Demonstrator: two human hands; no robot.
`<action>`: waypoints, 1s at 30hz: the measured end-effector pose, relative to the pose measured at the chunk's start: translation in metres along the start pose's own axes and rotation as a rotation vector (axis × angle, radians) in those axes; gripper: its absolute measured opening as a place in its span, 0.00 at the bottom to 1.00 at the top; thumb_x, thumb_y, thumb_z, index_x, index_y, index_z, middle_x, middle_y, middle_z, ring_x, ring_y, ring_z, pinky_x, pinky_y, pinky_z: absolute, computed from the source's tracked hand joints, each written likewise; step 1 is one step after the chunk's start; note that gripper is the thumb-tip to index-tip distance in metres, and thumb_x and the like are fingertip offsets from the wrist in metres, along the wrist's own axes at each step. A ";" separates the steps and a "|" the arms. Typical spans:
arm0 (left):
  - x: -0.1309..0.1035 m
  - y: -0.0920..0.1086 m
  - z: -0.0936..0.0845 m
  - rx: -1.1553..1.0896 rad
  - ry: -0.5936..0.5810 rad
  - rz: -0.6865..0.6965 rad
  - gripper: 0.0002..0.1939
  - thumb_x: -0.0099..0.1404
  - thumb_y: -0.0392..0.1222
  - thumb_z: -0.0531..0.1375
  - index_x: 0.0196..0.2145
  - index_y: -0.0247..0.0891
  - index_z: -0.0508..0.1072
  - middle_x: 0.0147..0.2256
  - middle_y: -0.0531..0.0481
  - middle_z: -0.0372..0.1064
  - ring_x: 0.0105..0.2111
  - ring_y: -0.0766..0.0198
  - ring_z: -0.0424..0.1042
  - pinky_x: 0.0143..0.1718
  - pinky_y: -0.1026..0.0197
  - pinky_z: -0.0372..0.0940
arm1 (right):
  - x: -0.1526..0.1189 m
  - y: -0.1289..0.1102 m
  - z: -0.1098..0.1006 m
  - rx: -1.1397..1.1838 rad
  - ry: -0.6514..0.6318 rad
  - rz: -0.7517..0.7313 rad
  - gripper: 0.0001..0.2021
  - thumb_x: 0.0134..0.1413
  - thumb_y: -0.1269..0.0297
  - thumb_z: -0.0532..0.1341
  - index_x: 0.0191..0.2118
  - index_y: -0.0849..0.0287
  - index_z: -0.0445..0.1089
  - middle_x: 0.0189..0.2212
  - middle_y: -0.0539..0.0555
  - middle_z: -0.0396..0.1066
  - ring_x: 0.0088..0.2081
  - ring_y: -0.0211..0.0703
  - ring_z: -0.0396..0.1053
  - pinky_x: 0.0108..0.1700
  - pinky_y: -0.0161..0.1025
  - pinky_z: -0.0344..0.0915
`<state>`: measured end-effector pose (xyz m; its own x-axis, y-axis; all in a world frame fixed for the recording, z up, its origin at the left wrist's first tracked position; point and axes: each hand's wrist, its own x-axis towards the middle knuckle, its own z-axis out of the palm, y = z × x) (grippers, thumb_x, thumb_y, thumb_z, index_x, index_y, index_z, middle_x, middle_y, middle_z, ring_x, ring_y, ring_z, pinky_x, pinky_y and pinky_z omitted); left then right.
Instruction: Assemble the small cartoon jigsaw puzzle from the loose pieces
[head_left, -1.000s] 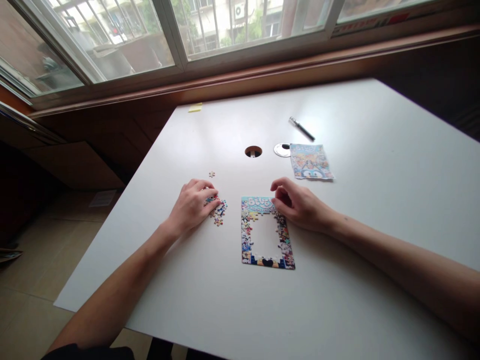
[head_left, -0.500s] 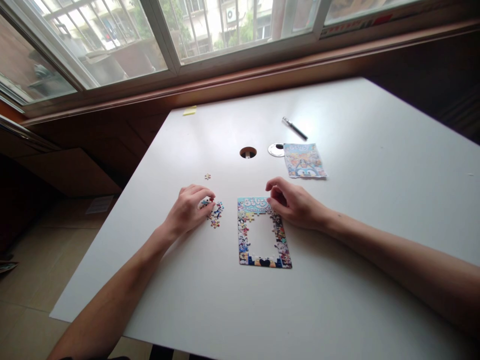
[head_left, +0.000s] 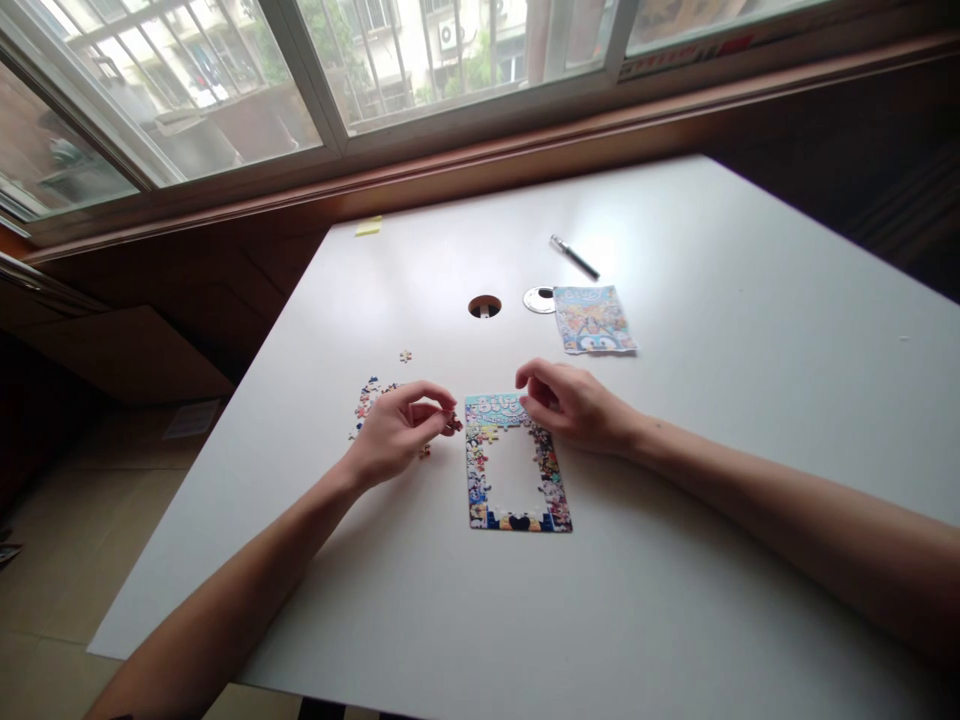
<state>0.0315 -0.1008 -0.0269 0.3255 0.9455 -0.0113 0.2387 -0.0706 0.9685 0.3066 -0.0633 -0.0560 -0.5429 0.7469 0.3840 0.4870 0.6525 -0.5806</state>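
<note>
Has the part-filled puzzle (head_left: 478, 480) flat on the table (head_left: 645, 590), between both hands for easy reach; pinches a piece (head_left: 456, 424) in the left hand (head_left: 394, 430), near loose pieces (head_left: 365, 403); curls the right hand (head_left: 574, 405), thumb and index slightly parted, at the top right corner, perhaps for steadiness; has the picture sheet (head_left: 596, 320) beyond, face up, viewable.

A single head-worn view (no second one to share with), forward and down over the tabletop (head_left: 675, 560)
</note>
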 end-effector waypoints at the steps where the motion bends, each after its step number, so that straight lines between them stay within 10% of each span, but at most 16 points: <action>1: 0.002 0.004 0.007 -0.042 0.009 -0.049 0.07 0.64 0.39 0.64 0.40 0.36 0.74 0.34 0.48 0.75 0.36 0.60 0.79 0.38 0.60 0.75 | 0.000 0.000 0.000 -0.007 0.012 -0.037 0.05 0.58 0.70 0.59 0.40 0.57 0.64 0.24 0.45 0.62 0.25 0.36 0.59 0.33 0.38 0.59; 9: 0.018 0.015 0.043 -0.266 0.069 -0.132 0.11 0.57 0.40 0.71 0.34 0.33 0.75 0.32 0.49 0.75 0.33 0.63 0.78 0.37 0.59 0.73 | -0.001 -0.004 -0.003 -0.027 0.048 -0.316 0.06 0.61 0.61 0.64 0.36 0.57 0.70 0.27 0.49 0.68 0.31 0.39 0.64 0.41 0.40 0.60; 19: 0.014 0.010 0.047 -0.250 0.005 -0.137 0.10 0.61 0.42 0.68 0.35 0.34 0.74 0.32 0.47 0.76 0.34 0.61 0.78 0.39 0.55 0.74 | -0.001 -0.008 -0.003 -0.003 0.102 -0.346 0.01 0.61 0.69 0.62 0.36 0.58 0.71 0.27 0.50 0.69 0.30 0.38 0.65 0.41 0.40 0.62; 25: 0.011 -0.001 0.036 0.373 0.161 0.384 0.04 0.63 0.33 0.61 0.35 0.37 0.76 0.36 0.47 0.74 0.36 0.63 0.72 0.39 0.57 0.70 | -0.003 -0.004 -0.004 -0.018 0.024 -0.291 0.02 0.57 0.70 0.63 0.34 0.57 0.72 0.26 0.49 0.69 0.29 0.38 0.64 0.40 0.39 0.62; 30: 0.010 -0.012 0.033 0.587 0.070 0.621 0.09 0.62 0.29 0.60 0.37 0.39 0.77 0.38 0.47 0.75 0.42 0.59 0.71 0.45 0.53 0.70 | -0.004 -0.001 -0.004 -0.051 -0.083 -0.266 0.03 0.57 0.69 0.64 0.32 0.56 0.74 0.24 0.47 0.69 0.28 0.38 0.63 0.42 0.39 0.60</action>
<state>0.0625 -0.1010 -0.0470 0.5012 0.6968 0.5131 0.4772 -0.7172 0.5078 0.3107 -0.0667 -0.0541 -0.7095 0.5370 0.4565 0.3525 0.8312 -0.4299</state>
